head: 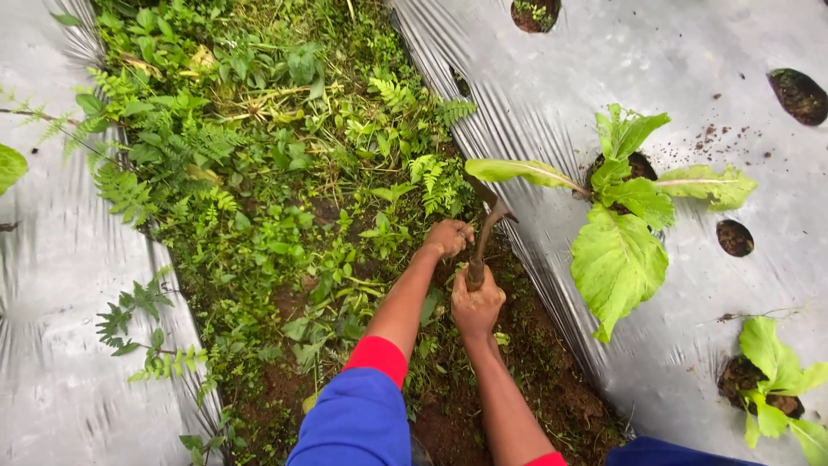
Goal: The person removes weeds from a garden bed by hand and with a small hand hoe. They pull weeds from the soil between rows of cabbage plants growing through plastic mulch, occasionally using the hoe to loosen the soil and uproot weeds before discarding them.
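Hand hoe [483,237], short wooden handle with a dark curved blade, sits upright in the weedy furrow [285,198] between two sheets of silver plastic mulch [604,78]; its blade tip is at the edge of the right-hand sheet, just beside a long pale leaf. Right hand [476,304] is wrapped tight round the lower end of the handle, fingers closed, knuckles soiled. Left hand [448,236] lies ahead and to the left of the blade, fingers curled into a fist down among the low weeds; whether it grips any stems I cannot tell. Both forearms bare, blue sleeves with red cuffs [377,355] at the bottom edge. Bare brown soil [552,388] shows around and behind the hands; ahead, the furrow is thick with ferns and broad-leaved weeds. A leafy green crop plant [625,216] grows from a hole in the right sheet, near the hoe; a smaller one [776,380] stands at lower right.
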